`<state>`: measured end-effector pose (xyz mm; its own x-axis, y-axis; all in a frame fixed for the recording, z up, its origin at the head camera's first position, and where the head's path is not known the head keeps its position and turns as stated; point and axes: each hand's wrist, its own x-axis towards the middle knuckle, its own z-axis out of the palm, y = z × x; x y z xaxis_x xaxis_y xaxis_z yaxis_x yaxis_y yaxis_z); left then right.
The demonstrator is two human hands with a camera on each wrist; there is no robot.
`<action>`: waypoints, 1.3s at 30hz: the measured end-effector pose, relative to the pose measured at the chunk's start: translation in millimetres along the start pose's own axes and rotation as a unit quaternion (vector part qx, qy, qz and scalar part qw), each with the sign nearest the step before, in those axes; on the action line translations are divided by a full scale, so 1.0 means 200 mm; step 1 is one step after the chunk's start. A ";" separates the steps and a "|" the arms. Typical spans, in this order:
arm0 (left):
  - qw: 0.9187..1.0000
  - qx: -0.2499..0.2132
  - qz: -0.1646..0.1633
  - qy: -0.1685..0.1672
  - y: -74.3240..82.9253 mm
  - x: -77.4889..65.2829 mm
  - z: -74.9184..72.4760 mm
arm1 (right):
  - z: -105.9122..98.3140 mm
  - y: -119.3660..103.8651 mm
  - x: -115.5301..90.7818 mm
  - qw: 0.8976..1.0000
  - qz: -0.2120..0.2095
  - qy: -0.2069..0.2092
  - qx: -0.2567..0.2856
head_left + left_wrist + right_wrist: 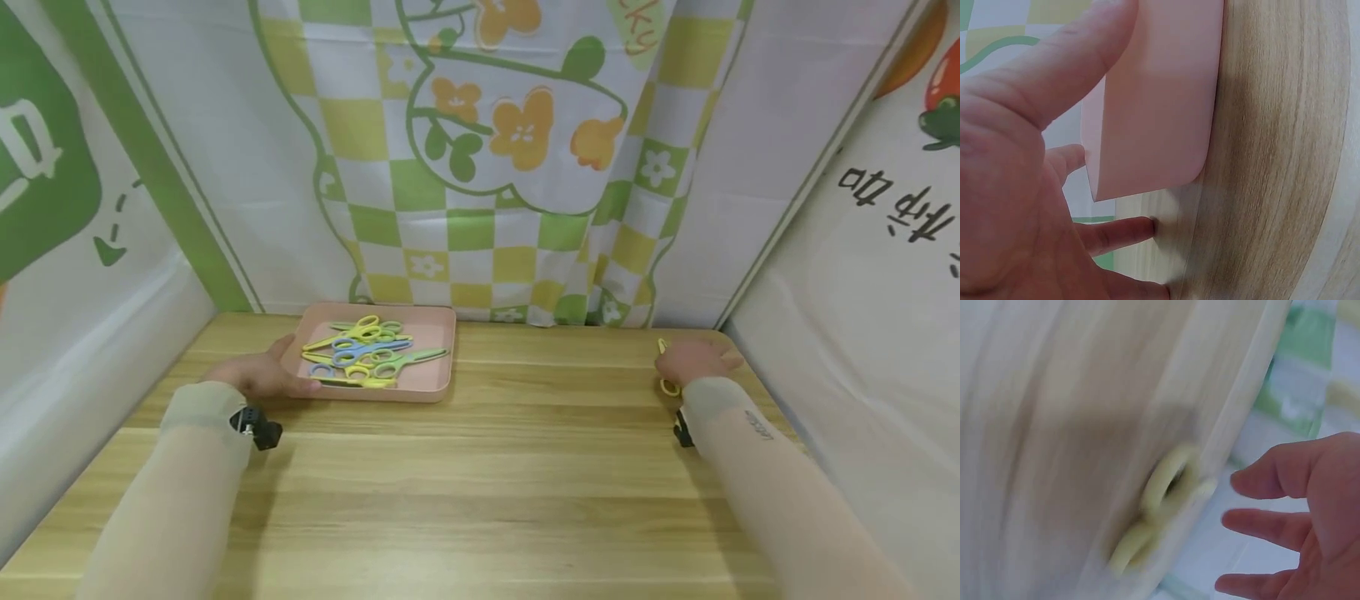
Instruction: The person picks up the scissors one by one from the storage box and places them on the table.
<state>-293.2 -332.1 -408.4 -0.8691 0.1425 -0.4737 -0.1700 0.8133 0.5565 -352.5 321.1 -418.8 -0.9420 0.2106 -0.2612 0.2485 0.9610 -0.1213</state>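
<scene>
- In the head view we see the left hand [258, 375] at the left end of a pink tray [431, 329], its fingers spread and grasping nothing; in the left wrist view the thumb overlaps the tray's upper edge and one fingertip meets its end.
- Two further fingertips of this hand, we note, reach down beyond the tray to the wooden table [480, 500].
- We find the right hand [697, 360] well apart from the tray, over the table's far right corner area, its fingers parted and loosely extended.
- Below it lie yellow scissors [1152, 519] on the table; the right wrist view, though blurred, shows us their ring handles just beside the fingers, with a gap between, so the hand has hold of nothing.
- Within the tray we observe a heap of scissors, overlapping one another: a blue pair [382, 345] near the middle, a green pair [416, 359] whose tips point right, and several yellow ones; we cannot count them surely.
- The tray rests flat on the table's far left part, close before a checkered curtain [471, 229] in green, yellow and white.
- We mark pale sleeves on both arms, and a black device [264, 429] at the left wrist.
</scene>
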 end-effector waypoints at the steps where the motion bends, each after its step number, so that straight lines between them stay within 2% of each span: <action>1: 1.000 -0.003 -0.002 -0.001 -0.01 0.01 0.00 | 0.01 -0.04 0.00 1.000 -0.011 0.003 0.000; 5: 1.000 -0.016 -0.006 -0.001 -0.06 0.05 0.01 | 0.05 -0.26 -0.05 0.996 -0.069 0.047 0.015; 10: 1.000 -0.010 0.000 -0.002 -0.09 0.06 0.01 | 0.10 -0.63 -0.17 0.981 -0.165 0.101 -0.005; 16: 1.000 -0.021 0.000 -0.006 -0.12 0.11 0.02 | 0.14 -1.04 -0.38 0.960 -0.263 0.096 -0.013; 21: 1.000 -0.024 0.002 -0.010 -0.13 0.13 0.03 | 0.21 -1.28 -0.52 0.949 -0.306 0.078 -0.013; 28: 1.000 -0.002 0.005 -0.010 -0.11 0.08 0.03 | 0.31 -1.50 -0.66 0.935 -0.351 0.042 -0.027; 35: 1.000 0.018 0.020 -0.001 -0.09 0.08 0.01 | 0.41 -1.62 -0.69 0.910 -0.411 0.044 -0.044; 36: 1.000 0.019 0.021 0.002 -0.09 0.09 0.00 | 0.42 -1.63 -0.70 0.907 -0.415 0.047 -0.043; 39: 1.000 0.021 0.022 0.003 -0.10 0.11 -0.01 | 0.43 -1.65 -0.70 0.909 -0.410 0.056 -0.041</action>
<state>-309.6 -346.1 -427.5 -0.8780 0.1748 -0.4456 -0.1125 0.8296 0.5469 -283.2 -41.7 -424.8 -0.8211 -0.5705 -0.0150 -0.5614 0.8122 -0.1590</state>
